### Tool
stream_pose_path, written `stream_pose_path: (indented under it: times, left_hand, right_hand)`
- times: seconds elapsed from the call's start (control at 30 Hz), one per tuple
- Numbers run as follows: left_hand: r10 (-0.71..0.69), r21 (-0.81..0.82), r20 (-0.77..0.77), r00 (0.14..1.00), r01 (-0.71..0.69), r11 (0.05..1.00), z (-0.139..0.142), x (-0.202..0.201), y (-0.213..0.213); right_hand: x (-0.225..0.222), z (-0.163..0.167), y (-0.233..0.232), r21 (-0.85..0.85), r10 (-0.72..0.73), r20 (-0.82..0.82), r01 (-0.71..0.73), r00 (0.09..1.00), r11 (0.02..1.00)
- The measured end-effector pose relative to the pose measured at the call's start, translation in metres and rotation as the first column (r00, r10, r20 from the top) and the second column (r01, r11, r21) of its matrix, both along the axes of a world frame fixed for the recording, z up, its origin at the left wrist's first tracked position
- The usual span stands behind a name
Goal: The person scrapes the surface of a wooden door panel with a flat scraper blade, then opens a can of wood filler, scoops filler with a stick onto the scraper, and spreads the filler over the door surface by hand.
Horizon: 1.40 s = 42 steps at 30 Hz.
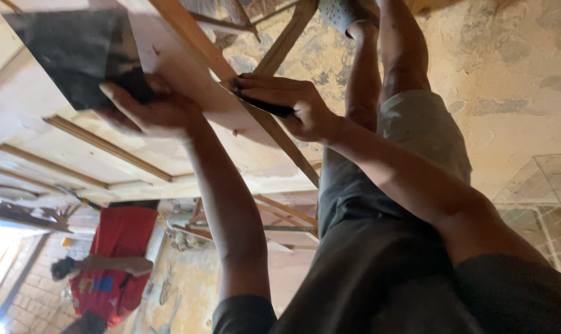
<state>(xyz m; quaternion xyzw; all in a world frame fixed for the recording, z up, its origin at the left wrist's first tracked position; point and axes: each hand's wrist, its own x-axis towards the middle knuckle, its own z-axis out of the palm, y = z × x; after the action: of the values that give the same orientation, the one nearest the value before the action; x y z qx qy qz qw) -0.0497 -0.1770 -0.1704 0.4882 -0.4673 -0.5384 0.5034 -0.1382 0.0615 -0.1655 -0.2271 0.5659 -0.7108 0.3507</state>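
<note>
Pale wooden board (187, 68), flat, smooth, long axis diagonal; left hand (147, 105) gripping dark sheet (70, 52); right hand (293, 105) clasping thin dark tool (271, 109).

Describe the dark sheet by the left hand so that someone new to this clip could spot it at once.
Start at the pale wooden board that runs slantwise across the upper half of the picture. At its upper left end lies the dark sheet, flat and roughly square, with the left hand at its lower edge. It is the only near-black surface among light wood panels.
</note>
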Motion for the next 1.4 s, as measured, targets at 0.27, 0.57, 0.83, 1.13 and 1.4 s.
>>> stream_pose_path:
  times: [0.27,0.57,0.83,1.13,1.4]
  left_hand:
    - [-0.084,0.051,-0.107,0.991,0.090,0.995,0.005,-0.002,0.000]
    - [-0.376,0.522,-0.191,0.907,0.418,0.743,0.089,-0.005,0.107]
    - [-0.346,0.760,-0.125,0.930,0.314,0.568,0.150,-0.042,0.165]
    - [-0.439,0.695,0.008,0.899,0.310,0.648,0.161,-0.001,0.122]
    - [-0.134,0.614,-0.078,0.988,0.154,0.774,0.118,0.016,0.098]
  right_hand:
    - [0.005,-0.006,0.036,0.050,0.215,0.162,-0.226,0.963,0.973]
    - [-0.038,0.061,0.093,0.216,-0.325,-0.203,0.367,0.923,0.905]
    - [-0.055,0.128,0.073,0.287,-0.005,-0.402,0.131,0.916,0.949]
    - [-0.078,0.090,0.054,0.537,0.415,-0.100,-0.303,0.904,0.788]
    - [-0.102,0.086,0.033,0.219,0.483,-0.623,-0.455,0.615,0.863]
